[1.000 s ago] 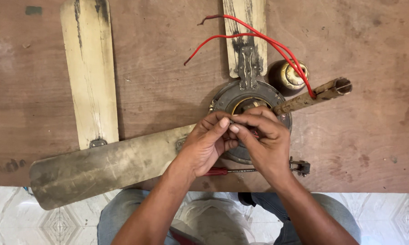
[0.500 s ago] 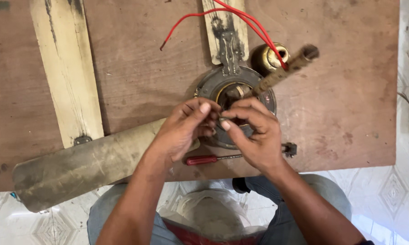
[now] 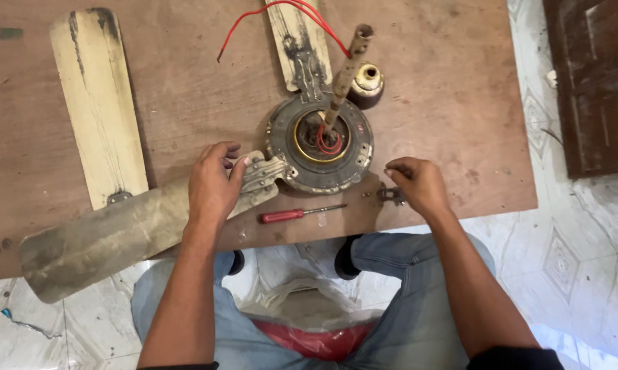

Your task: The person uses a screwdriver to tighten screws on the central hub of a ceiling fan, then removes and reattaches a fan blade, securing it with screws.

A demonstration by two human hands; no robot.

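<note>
A brown board worktop [image 3: 459,123] carries a dismantled ceiling fan. One grimy blade [image 3: 110,236] lies across the near left edge, its metal bracket [image 3: 261,177] meeting the round motor housing [image 3: 320,144] at the centre; a cream blade [image 3: 96,103] lies loose at far left, and a third blade [image 3: 298,44] runs off from the far side of the housing. A down-rod [image 3: 343,72] rises tilted from the hub, with red wires [image 3: 281,17] trailing away and a brown cup-shaped cover [image 3: 367,85] just beside it. A red-handled screwdriver [image 3: 298,214] lies untouched near the front edge.

The left hand [image 3: 213,185] rests flat on the blade root, fingers [image 3: 223,152] loosely spread and pressing the bracket; steady downward pressure here probably keeps the housing from turning. The right hand [image 3: 418,183] is curled, fingers drawn together over a small dark metal part [image 3: 391,196] on the worktop; whether it is pinched cannot be told. Small fasteners are best gathered in one spot.
</note>
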